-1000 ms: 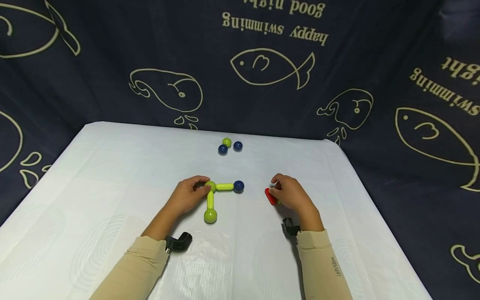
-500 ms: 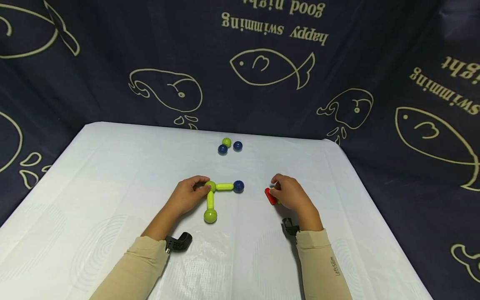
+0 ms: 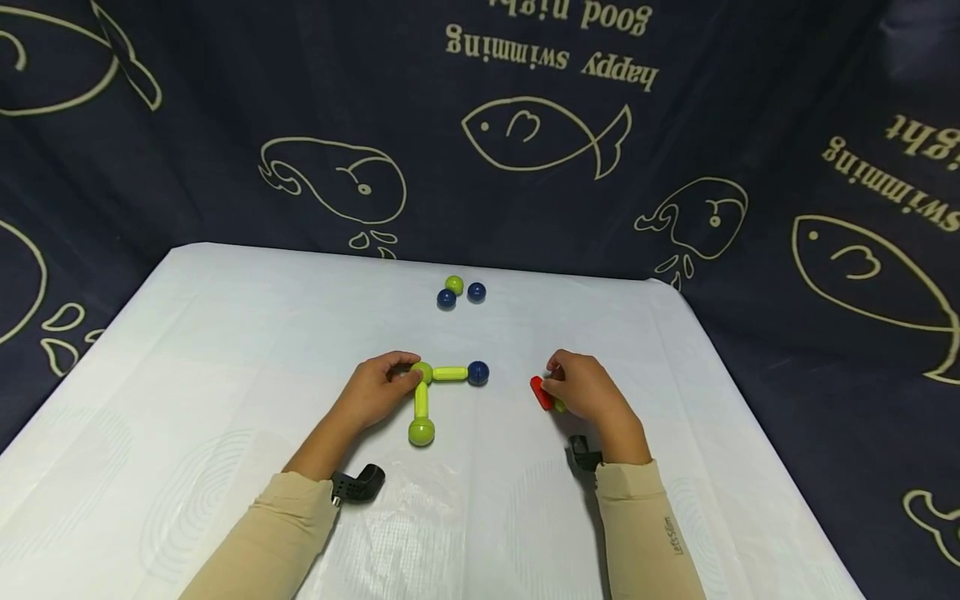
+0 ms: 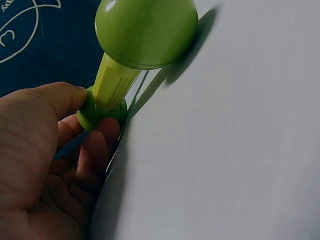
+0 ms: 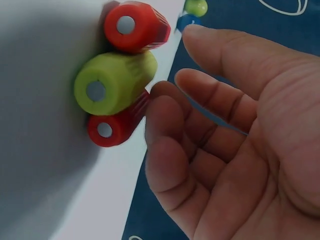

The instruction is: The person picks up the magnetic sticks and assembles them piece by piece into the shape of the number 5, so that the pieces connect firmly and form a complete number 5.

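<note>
My left hand (image 3: 378, 390) pinches the green ball (image 4: 89, 114) at the corner of an L made of magnetic rods and balls. From that corner, one yellow-green rod (image 3: 450, 373) leads right to a dark blue ball (image 3: 477, 372); another (image 3: 421, 402) leads toward me to a larger-looking green ball (image 3: 422, 432). My right hand (image 3: 588, 390), fingers loosely bent, is beside a bunch of loose rods. In the right wrist view these are a red rod (image 5: 157, 30), a yellow-green rod (image 5: 122, 82) and a second red rod (image 5: 116, 129). Nothing shows between thumb and fingers; fingertip contact is unclear.
Toward the far edge of the white-covered table (image 3: 300, 308) lie a loose green ball (image 3: 453, 285) and two dark blue balls, one (image 3: 446, 299) close to it and the other (image 3: 476, 292) to the right. A dark printed cloth (image 3: 540, 217) hangs behind.
My right hand has shifted slightly right, and more of the yellow-green rod shows beside the red one. My left hand and the L stay in place.
</note>
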Tool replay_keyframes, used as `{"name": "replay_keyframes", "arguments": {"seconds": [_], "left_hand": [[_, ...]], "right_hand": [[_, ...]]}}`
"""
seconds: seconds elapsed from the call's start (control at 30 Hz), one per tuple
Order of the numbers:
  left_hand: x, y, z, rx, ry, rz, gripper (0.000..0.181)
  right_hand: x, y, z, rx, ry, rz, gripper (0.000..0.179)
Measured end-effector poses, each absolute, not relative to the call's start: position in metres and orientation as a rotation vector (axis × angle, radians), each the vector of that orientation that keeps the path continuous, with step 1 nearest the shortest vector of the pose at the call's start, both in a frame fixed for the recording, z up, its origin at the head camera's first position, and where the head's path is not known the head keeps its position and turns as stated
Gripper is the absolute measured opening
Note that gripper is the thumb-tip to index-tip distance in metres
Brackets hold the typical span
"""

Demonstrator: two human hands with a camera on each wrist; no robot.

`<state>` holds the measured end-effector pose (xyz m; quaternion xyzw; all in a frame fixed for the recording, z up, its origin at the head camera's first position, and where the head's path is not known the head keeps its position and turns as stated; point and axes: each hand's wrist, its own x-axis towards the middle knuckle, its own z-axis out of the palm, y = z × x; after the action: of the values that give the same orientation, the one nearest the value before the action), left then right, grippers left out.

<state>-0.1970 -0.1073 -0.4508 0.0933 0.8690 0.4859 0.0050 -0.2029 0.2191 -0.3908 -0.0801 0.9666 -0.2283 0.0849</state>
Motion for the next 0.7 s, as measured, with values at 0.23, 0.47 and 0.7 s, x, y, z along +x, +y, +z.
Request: {"name": "replay_keyframes", "arguments": {"seconds": [0.23, 0.47, 0.7], "left_hand": [[-0.1976, -0.1070, -0.4509, 0.288, 2.721, 1.528, 0.031], [-0.1978, -0.1079, -0.4515, 0.299, 2.729, 1.519, 0.031], [-0.1972, -0.1084, -0.4502, 0.309, 2.731, 1.514, 0.032]], "right_hand": [[-0.2017, 0.2199, -0.3910, -0.257, 2.846, -0.686, 0.018], [-0.2032, 0.2174, -0.3930, -0.300, 2.864, -0.652, 0.018], [-0.2020, 0.2140, -0.3921, -0.316, 2.851, -0.637, 0.012]]}}
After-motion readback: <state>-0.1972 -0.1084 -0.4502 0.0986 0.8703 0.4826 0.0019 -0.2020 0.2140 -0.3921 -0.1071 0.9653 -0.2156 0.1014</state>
